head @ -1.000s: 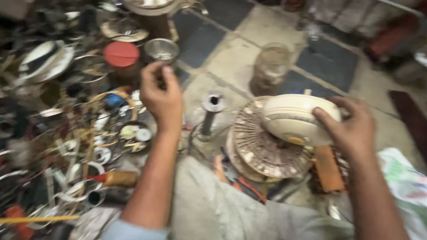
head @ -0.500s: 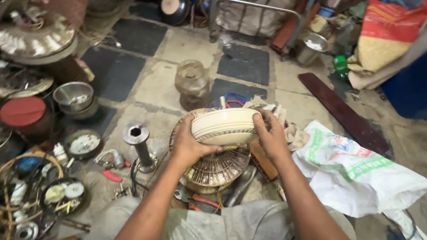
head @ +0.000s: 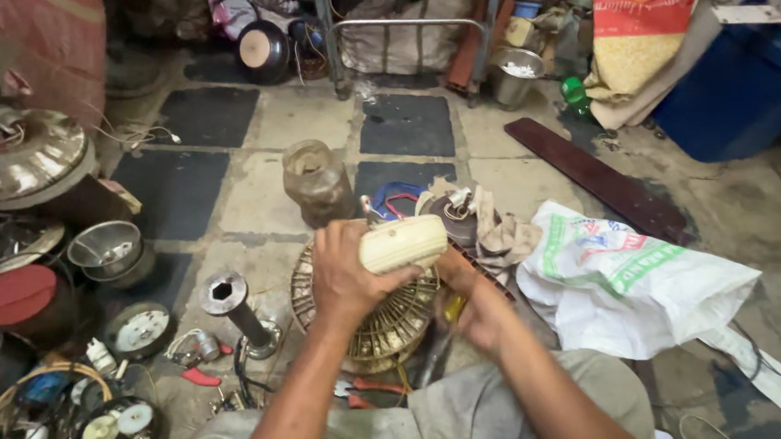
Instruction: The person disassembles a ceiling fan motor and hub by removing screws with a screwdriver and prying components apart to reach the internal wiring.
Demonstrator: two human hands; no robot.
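Note:
My left hand (head: 348, 278) grips a cream, rounded fan-motor cover (head: 404, 242) from its left side. The cover is tilted above a round, finned metal motor body (head: 382, 326) that rests on the floor in front of my knees. My right hand (head: 478, 308) sits just right of and below the cover. Its fingers are curled around a yellow-handled tool (head: 451, 307), most of which is hidden by the hand and the motor. A dusty motor part on a rag (head: 456, 216) lies right behind the cover.
A cloudy jar (head: 319, 182) stands behind the motor. A white woven sack (head: 632, 281) lies to the right, a dark plank (head: 602, 184) beyond it. On the left are a metal tube (head: 229, 296), a steel bowl (head: 105, 246), a red lid (head: 14, 294) and scattered small parts. Red-handled pliers (head: 364, 391) lie near my knee.
My left hand left the clutter of parts on the left and took hold of the cream cover. My right hand slid off the cover to its lower right. The view swung right.

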